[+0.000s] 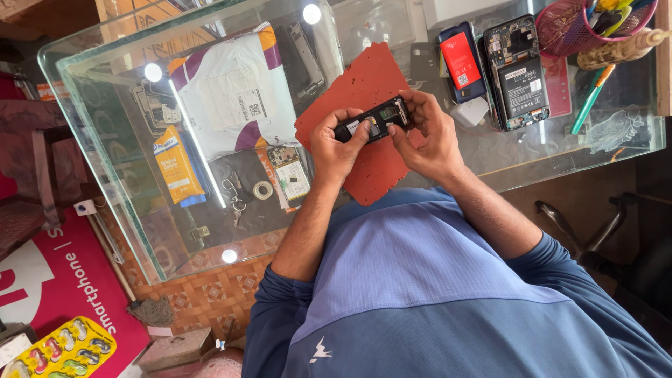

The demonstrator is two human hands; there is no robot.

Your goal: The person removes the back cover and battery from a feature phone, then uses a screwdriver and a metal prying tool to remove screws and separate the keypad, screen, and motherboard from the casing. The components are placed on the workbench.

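Both hands, left hand (337, 143) and right hand (427, 136), gripped a small opened black phone (372, 120) above a ragged red mat (364, 87); two back-less smartphones (518, 70) lay far right on the glass counter (126, 140).

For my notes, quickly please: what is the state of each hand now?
Left hand: closed on one end of the small black opened phone.
Right hand: closed on its other end, over the red mat.

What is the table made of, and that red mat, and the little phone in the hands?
The table looks like clear glass: shiny, see-through, with greenish edges. The red mat seems soft, dull rubber with ragged edges. The small phone, held by the left hand and right hand, looks like black plastic.
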